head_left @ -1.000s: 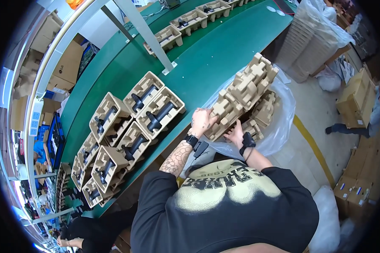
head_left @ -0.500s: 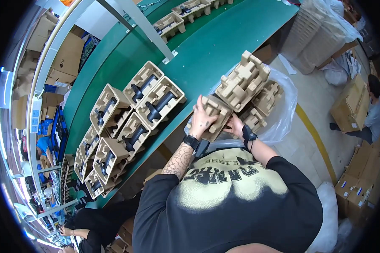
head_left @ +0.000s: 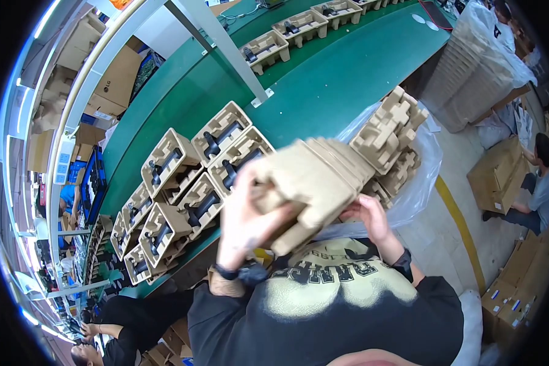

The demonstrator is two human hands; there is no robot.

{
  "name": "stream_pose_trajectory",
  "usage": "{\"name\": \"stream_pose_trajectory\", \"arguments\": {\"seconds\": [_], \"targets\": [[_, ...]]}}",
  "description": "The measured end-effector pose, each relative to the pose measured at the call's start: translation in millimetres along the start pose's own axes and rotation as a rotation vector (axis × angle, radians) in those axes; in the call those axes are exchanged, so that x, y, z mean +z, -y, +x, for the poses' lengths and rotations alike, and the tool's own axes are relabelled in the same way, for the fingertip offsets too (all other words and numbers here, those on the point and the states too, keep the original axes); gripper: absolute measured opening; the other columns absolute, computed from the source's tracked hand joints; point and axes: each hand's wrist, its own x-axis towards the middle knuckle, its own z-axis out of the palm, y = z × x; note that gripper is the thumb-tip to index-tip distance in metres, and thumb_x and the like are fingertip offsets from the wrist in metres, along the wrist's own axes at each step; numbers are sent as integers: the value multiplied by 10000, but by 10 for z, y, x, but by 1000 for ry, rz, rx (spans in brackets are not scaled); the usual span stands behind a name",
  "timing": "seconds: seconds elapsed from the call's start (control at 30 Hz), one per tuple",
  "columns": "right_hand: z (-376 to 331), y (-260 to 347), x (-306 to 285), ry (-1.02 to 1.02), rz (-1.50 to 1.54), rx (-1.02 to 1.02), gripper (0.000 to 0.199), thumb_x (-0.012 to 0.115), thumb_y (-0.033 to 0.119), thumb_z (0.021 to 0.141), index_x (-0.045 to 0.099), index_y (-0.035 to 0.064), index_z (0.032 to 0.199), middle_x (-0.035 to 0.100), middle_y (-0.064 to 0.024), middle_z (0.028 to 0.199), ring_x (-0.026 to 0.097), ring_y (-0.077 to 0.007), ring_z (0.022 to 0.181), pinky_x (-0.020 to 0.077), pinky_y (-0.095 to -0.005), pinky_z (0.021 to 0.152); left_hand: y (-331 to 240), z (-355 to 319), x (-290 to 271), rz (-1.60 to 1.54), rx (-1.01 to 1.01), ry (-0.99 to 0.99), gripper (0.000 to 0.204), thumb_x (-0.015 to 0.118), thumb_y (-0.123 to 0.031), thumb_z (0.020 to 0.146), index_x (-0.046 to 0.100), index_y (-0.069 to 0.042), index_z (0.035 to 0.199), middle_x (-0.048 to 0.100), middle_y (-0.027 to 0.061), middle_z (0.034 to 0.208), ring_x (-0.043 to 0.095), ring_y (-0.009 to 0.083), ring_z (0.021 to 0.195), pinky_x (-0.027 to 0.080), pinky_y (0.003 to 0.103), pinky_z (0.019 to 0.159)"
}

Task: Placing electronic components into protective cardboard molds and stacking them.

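Note:
A stack of tan moulded-pulp trays (head_left: pixel 314 174) is lifted and tilted in front of my chest, somewhat blurred. My left hand (head_left: pixel 241 216) grips its left end, the thumb and fingers wrapped around the edge. At the lower right of the stack is my right hand (head_left: pixel 375 219), fingers stretched out; whether the fingertips touch the trays I cannot tell. Just beyond, more pulp trays (head_left: pixel 381 137) stand in a clear plastic bag (head_left: pixel 430 161). To the left on the green table, pulp trays (head_left: pixel 204 198) each hold a black part with a long body.
The green table (head_left: pixel 323 79) curves away, with a row of filled trays (head_left: pixel 302 30) along its far side. A grey metal post (head_left: pixel 238 64) rises from it. At right, a person crouches with a cardboard box (head_left: pixel 500 177). Another person in black (head_left: pixel 146 317) is at lower left.
The stack of trays has come up out of the bag toward me, held in my left hand. My right hand has drawn out from between the trays. The whole view has shifted slightly.

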Motion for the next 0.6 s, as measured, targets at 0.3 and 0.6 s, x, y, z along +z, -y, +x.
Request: {"name": "stream_pose_trajectory", "arguments": {"seconds": [0.3,0.6], "targets": [[391,1242,103,-515,-373,-1181,381,563,168,823,590,-52,1134,600,-154,1137,621,-248,963,474,-366,876,1288,-875,-677,-1214,401,-661,559,513,-252,929,301,-69,1412,444,119,1349,464,277,1208,386,439,1018],[1325,2145,-80,19,-594,-1178,235,660,-12,679,615,34,906,607,-102,1073,401,-309,1294,282,-379,1060,1399,988,45,-576,0,-470,513,473,-397,936,447,-59,1321,521,150,1272,538,244,1120,448,405,948]]}}
